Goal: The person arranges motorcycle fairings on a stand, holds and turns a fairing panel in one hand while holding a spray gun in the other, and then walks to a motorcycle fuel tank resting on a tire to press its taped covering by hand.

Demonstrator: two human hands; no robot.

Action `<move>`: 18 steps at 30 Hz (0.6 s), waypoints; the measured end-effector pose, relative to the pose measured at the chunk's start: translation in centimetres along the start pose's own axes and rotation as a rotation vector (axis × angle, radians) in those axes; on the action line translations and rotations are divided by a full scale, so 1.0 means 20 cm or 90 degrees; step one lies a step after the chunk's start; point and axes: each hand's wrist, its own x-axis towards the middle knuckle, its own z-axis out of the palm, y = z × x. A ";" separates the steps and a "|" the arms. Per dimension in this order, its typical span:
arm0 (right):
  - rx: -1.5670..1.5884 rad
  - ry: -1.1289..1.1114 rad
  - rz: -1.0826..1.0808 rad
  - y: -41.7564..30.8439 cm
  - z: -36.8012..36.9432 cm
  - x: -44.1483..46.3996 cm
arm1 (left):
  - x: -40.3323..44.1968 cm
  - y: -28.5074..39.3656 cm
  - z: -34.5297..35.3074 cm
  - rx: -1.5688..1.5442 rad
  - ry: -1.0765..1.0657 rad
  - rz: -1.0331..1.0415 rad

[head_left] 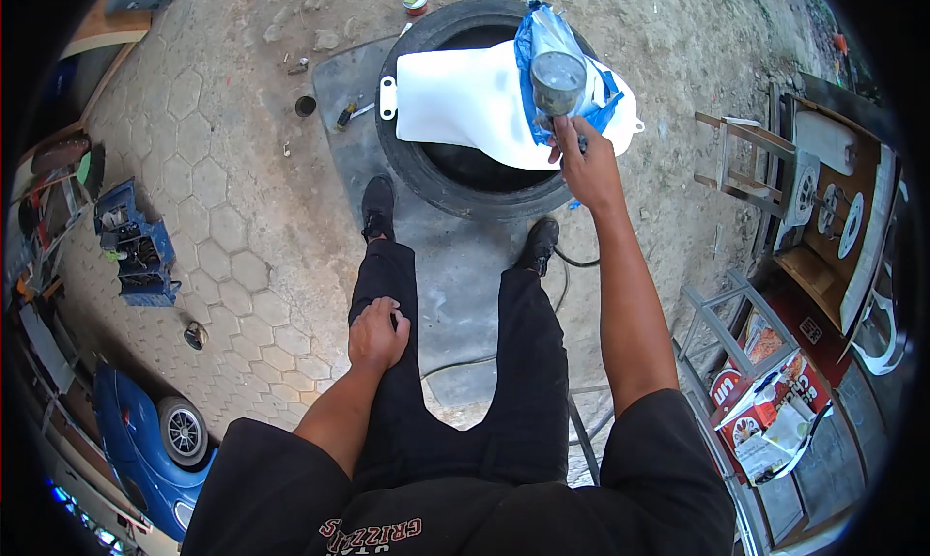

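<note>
My right hand is closed around what looks like a spray gun with a round, cloudy cup; its lower part is hidden by my fingers. Just beyond it is a crumpled blue plastic bag. Under both lies a glossy white curved panel with a slotted tab at its left end, supported on a black tire. My left hand rests on my left thigh, its fingers loosely spread over the dark trousers, holding nothing I can see.
A dark mat lies under the tire and my feet. Near the tire's left side is a brush-like tool. A black hose runs on the right. A blue toolbox and blue car are left; a metal frame is right.
</note>
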 end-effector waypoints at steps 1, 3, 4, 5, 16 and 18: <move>0.000 -0.006 0.002 0.00 -0.01 -0.01 | 0.00 0.00 0.00 0.002 0.001 0.002; -0.001 -0.017 0.005 0.00 -0.01 -0.02 | 0.00 -0.01 0.01 0.001 0.003 0.001; -0.007 -0.017 0.004 -0.01 -0.02 -0.01 | -0.01 -0.02 0.01 0.001 0.004 0.001; -0.013 -0.017 0.003 -0.02 -0.02 0.01 | -0.01 -0.02 0.01 0.000 0.005 0.001; 0.053 0.056 -0.037 -0.06 0.05 0.04 | -0.01 -0.03 -0.01 -0.019 0.009 -0.013; 0.024 0.032 -0.019 -0.05 0.05 -0.02 | 0.00 -0.03 -0.02 -0.020 0.010 -0.012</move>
